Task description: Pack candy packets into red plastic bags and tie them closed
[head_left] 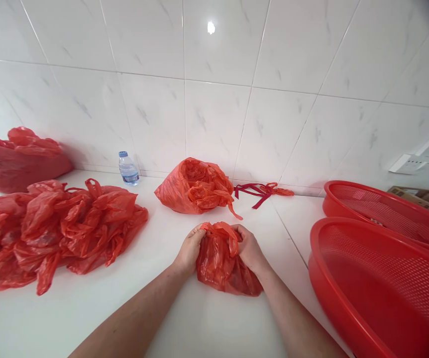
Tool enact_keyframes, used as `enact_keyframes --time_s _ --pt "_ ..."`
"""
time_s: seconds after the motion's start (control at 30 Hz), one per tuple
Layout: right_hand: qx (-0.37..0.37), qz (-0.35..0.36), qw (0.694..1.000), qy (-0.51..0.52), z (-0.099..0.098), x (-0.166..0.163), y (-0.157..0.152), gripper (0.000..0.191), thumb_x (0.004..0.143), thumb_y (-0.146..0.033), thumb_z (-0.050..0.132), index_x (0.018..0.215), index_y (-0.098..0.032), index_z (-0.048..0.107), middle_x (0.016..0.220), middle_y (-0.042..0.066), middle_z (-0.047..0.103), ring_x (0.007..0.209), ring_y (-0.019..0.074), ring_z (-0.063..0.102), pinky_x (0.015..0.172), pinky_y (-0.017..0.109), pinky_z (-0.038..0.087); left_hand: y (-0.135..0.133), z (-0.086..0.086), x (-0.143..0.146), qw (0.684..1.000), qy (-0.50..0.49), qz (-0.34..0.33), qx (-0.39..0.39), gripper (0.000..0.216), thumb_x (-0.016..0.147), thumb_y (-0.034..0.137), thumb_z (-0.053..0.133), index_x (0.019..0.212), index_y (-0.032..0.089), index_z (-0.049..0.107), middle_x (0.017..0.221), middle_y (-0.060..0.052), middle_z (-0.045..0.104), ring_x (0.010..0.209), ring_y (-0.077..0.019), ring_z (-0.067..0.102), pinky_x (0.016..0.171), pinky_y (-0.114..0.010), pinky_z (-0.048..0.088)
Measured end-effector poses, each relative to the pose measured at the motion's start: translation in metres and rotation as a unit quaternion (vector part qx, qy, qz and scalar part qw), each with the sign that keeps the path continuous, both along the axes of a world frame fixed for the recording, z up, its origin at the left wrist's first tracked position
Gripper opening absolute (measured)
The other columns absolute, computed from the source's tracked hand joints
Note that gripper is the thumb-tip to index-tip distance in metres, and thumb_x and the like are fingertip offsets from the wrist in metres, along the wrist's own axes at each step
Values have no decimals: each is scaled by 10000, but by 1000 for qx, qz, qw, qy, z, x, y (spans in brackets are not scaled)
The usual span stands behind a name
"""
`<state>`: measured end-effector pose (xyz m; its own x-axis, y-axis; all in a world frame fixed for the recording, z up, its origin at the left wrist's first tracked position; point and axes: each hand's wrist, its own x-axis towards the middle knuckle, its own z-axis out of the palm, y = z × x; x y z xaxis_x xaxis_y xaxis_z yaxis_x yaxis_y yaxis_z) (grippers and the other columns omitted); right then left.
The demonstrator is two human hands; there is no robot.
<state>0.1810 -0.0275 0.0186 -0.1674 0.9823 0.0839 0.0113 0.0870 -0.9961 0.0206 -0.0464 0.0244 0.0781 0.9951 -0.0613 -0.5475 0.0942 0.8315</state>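
Left hand (191, 251) and right hand (251, 249) both pinch the bunched top of the red plastic bag (220, 268), between them on the worktop (167, 243). Hold grips level; thin film may tear, so apply tension gradually.

A red plastic bag (220, 268), thin, glossy and slightly see-through, is held by both sides of its bunched top, a loose strip (233, 242) drooping near the right; its creased body spreads toward the lower right, the bottom edge seeming to rest on the white tabletop (214, 323)
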Motion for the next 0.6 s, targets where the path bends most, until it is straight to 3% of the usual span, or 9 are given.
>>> enact_keyframes --time_s 0.1,0.27,0.5,0.6 --pt "34 -62 995 -75 -3 -2 0 52 652 -217 601 699 -195 598 651 -35 601 613 135 506 571 248 396 -4 5 2 1000 12 -21 18 208 719 315 639 676 178 488 639 42 538 579 -103 497 576 -225 399" --pt "69 -104 987 -102 -8 -1 0 32 658 -227 580 672 -199 587 622 -40 581 607 132 483 544 237 368 -7 5 3 993 82 -72 44 255 754 335 619 663 179 439 601 59 489 527 -73 422 525 -193 343" --pt "-2 -86 996 0 -7 3 5 115 593 -191 636 705 -192 610 635 -29 604 597 139 512 561 255 408 -5 -2 5 986 143 -64 52 294 762 362 622 659 180 416 588 63 474 514 -64 396 502 -177 319" --pt "-30 -44 998 29 -5 8 7 194 577 -174 655 768 -198 632 655 -27 630 592 143 535 574 269 430 -5 -2 6 987 137 -63 53 293 746 369 638 660 181 430 589 62 493 512 -65 415 506 -180 331"
